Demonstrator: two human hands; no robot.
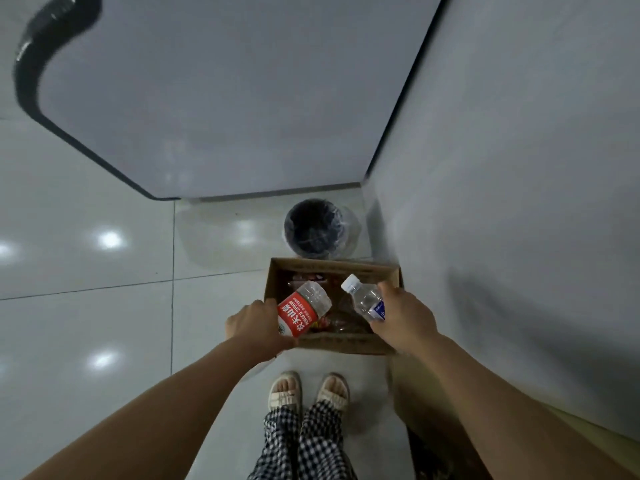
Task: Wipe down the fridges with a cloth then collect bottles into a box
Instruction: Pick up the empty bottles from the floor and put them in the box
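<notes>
An open cardboard box (346,344) stands on the floor in front of my feet, with several bottles lying inside it. My left hand (254,323) grips a clear bottle with a red label (301,310), held tilted over the box's left side. My right hand (403,317) grips a smaller clear bottle with a white cap and blue label (365,299), held over the box's right side with the cap pointing up and left.
A black bin lined with a clear bag (313,228) stands just beyond the box. A grey fridge side (519,168) rises on the right, and an open fridge door (225,98) hangs ahead. The glossy white tile floor (86,271) spreads to the left.
</notes>
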